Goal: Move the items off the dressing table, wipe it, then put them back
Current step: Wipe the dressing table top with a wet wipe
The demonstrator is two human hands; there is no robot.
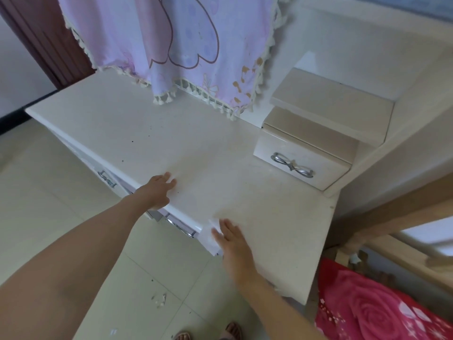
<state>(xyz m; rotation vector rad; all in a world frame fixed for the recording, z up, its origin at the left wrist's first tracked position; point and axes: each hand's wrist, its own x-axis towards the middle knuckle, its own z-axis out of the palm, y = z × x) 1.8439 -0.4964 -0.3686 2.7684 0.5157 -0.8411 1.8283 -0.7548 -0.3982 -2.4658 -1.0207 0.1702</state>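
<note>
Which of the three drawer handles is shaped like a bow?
The handle on the small drawer standing on the tabletop, at right. The left handle and the middle handle sit below the tabletop's front edge.

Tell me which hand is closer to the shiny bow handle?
Right. The right hand lies flat on the tabletop, in front of the bow handle; the left hand rests at the front edge, farther left.

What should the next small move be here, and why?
Probably slide the right hand, flat beside a white wipe-like piece at the front edge, with that piece toward the dark specks on the left of the tabletop. No loose items stand there, yet specks dot it. The left hand rests flat too.
</note>
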